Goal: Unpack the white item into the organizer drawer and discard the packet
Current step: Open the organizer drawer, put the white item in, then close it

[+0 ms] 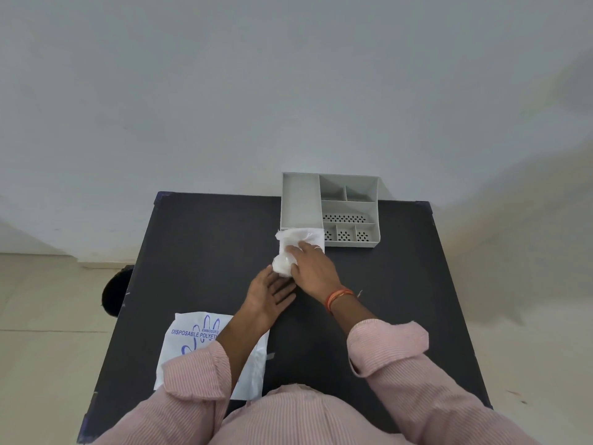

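A white crumpled bundle of thin plastic gloves (290,244) lies on the dark table at the near end of the grey organizer's (349,208) long left compartment, partly over its front edge. My right hand (313,266) grips the bundle from the right, fingers pressed on it. Just below the bundle, my left hand (272,292) rests flat on the table with fingers spread, its fingertips at the bundle's lower end. The emptied white packet (189,342) with blue print lies flat at the near left of the table, partly under my left forearm.
The organizer has several small empty compartments on its right side, some with perforated floors. The black table (401,300) ends in edges left and right over a pale tiled floor. A dark round object (117,292) sits beside the table's left edge.
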